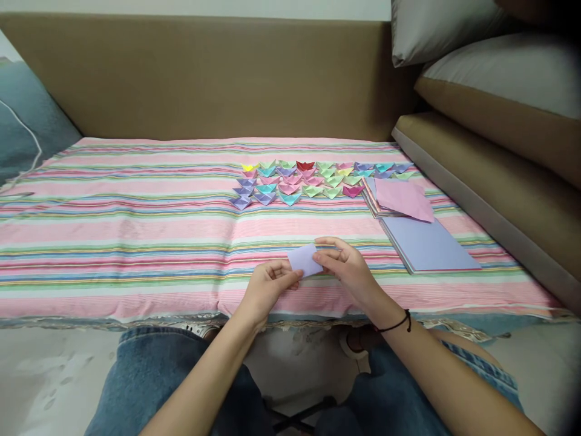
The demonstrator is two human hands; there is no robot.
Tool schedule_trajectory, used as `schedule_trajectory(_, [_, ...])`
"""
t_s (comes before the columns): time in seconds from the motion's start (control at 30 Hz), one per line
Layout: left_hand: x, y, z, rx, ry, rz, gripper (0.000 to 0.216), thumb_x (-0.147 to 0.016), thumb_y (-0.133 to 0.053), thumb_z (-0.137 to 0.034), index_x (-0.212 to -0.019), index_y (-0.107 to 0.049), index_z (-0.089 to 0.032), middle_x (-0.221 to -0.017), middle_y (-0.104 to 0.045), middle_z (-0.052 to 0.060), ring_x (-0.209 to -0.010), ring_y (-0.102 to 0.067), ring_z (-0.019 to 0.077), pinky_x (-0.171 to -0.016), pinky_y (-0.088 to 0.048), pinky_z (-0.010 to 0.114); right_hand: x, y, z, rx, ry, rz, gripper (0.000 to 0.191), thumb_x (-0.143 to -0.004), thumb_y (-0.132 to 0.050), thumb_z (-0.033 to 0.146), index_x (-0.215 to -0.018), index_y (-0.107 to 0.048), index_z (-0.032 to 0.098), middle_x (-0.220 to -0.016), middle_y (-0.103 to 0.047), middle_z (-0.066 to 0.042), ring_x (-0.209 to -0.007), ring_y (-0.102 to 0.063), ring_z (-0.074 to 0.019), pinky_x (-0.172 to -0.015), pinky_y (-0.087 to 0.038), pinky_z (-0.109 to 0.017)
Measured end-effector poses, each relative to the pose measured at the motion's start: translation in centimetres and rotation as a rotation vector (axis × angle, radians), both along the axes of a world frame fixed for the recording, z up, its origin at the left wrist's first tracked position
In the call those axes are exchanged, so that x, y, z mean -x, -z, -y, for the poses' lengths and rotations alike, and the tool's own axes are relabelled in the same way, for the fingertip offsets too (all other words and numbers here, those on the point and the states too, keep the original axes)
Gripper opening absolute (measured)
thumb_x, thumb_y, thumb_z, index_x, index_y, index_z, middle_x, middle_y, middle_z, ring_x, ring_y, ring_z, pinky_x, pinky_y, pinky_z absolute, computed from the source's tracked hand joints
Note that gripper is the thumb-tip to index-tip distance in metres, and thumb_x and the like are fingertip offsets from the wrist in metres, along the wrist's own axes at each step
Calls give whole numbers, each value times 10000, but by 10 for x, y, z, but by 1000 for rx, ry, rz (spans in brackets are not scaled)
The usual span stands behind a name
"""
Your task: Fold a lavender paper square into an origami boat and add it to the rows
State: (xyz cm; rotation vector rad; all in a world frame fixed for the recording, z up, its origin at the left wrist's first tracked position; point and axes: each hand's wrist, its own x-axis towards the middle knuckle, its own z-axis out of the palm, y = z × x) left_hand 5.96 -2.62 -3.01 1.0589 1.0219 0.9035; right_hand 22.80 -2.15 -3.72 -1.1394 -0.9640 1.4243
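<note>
A small pale purple piece of folded paper (pixel 301 260) is held up between both hands, just above the near part of the striped cloth. My left hand (pixel 271 283) pinches its lower left side between thumb and fingers. On the upper right edge, my right hand (pixel 341 261) grips it with thumb and fingertips. Beyond the hands, several rows of folded paper boats (pixel 289 189) in many colours rest on the cloth. To the right lies a stack of lavender paper sheets (pixel 433 245), with a smaller pile of pink-topped paper (pixel 406 198) partly over it.
A pink striped cloth (pixel 113 233) covers the flat surface. Behind it rises a brown padded backrest (pixel 218 79). Stacked cushions (pixel 494 181) stand along the right side. A white cable (pixel 34 136) hangs at the far left. My knees are below the front edge.
</note>
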Motion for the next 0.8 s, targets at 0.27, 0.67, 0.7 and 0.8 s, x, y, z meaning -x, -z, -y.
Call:
schedule_trajectory(0.27, [4,6,-5,-82,61,-75,224,-657,-738,-334,-647,-631,-138,-517,-551,-49,-475,-444,61,-475,-311,188,-1,3,0,-135,-122,211,205,-625,-765,353,-677,-691,170,-635,-677,-25,-575,-616,-150,-541,-496,-270])
schedule_trajectory(0.67, [5,9,-6,-28,-19,13,302,-586,-805,-309,-798,-683,-130,-663,-703,24,-604,-628,127,-583,-480,216,4,9,5,-273,-1,248,228,-677,-745,290,-885,-741,196,-825,-747,-52,-745,-696,-214,-670,-580,-336])
schedule_trajectory(0.7, [4,8,-6,-39,-27,16,316,-591,-801,-315,-821,-689,-129,-667,-705,27,-611,-632,133,-585,-485,220,4,9,6,-296,13,269,201,-685,-739,278,-871,-746,201,-862,-748,-53,-775,-698,-220,-691,-582,-341])
schedule_trajectory(0.8, [2,6,-5,-59,-54,7,316,-626,-770,-366,-823,-705,-127,-669,-708,35,-615,-641,148,-579,-499,234,5,8,7,-371,33,334,159,-711,-720,240,-865,-751,219,-890,-748,-42,-826,-697,-226,-721,-581,-340])
